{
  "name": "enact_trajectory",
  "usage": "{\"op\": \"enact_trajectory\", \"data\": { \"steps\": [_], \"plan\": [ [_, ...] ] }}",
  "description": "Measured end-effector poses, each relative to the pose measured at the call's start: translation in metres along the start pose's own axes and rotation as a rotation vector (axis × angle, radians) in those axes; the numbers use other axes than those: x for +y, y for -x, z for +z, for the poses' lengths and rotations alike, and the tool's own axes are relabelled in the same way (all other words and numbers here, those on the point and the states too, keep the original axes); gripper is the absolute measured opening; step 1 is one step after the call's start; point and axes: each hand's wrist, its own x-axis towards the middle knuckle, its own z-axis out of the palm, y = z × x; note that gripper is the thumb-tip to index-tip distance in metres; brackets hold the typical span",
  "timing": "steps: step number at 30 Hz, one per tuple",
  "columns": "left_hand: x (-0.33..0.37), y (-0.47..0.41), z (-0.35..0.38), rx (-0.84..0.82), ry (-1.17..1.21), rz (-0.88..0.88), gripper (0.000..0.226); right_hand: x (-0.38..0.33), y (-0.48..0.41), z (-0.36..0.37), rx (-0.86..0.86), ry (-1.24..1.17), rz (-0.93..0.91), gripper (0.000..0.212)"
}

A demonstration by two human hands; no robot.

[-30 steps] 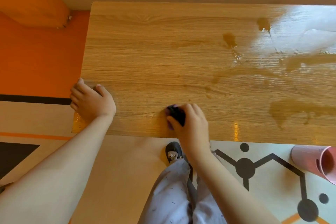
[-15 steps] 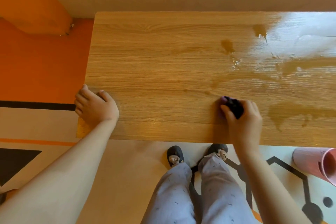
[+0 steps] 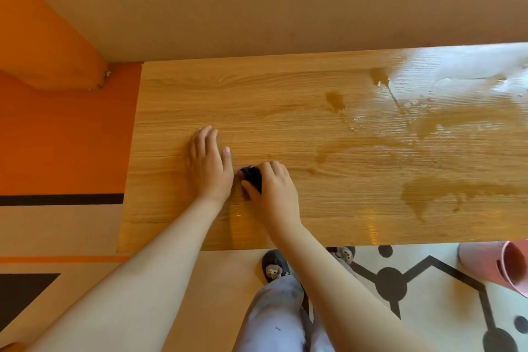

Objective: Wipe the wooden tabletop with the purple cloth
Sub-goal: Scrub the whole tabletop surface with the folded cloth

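Wiping: right hand [image 3: 274,188] presses the balled purple cloth [image 3: 251,177] onto the wooden tabletop [image 3: 285,88], near the table's left-centre, closer to the 6 o'clock edge.
Right hand state: curled closed around the cloth, fingers on top, thumb at the near side; cloth mostly hidden, only a dark wad shows at the hand's 10 o'clock.
Left hand state: left hand [image 3: 208,166] lies open and flat, palm down, holding nothing; sits just beside the cloth at its 9 o'clock, thumb almost touching it.
Why left hand there: likely bracing the body while leaning over the table, or steadying the top; cannot tell which.
Why cloth bunched: small wad probably gives firm pressure on a narrow strip.
Wet patches [image 3: 423,194]: dark streaks and a glossy film run from 1 to 4 o'clock of the cloth, well apart from it.
Progress guess: left part looks dry and even, right part not yet cleared.
Next move needs: long stroke toward 3 o'clock.
Clutter: pink cup [image 3: 503,266] on the floor at 4 o'clock, off the table.
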Motion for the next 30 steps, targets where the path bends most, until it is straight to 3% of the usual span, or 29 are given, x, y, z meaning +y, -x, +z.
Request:
{"op": "enact_trajectory", "data": {
  "steps": [4,10,15,25,30],
  "plan": [
    [-0.003,0.003,0.011,0.004,0.007,0.018,0.042,0.014,-0.028,-0.011,0.056,-0.028,0.095,0.027],
    [-0.002,0.000,0.010,0.028,0.021,0.013,0.042,0.099,-0.014,-0.088,0.287,-0.028,0.327,0.027],
    [-0.003,0.000,0.012,0.032,0.041,0.017,0.040,0.116,0.009,-0.107,0.334,0.010,0.478,0.025],
    [0.001,0.000,0.011,0.037,0.035,0.015,0.041,0.004,-0.023,0.000,0.049,-0.051,0.079,0.023],
    [0.000,0.000,0.010,0.017,0.029,0.002,0.042,0.033,-0.062,-0.022,0.121,-0.040,0.130,0.025]
  ]
}}
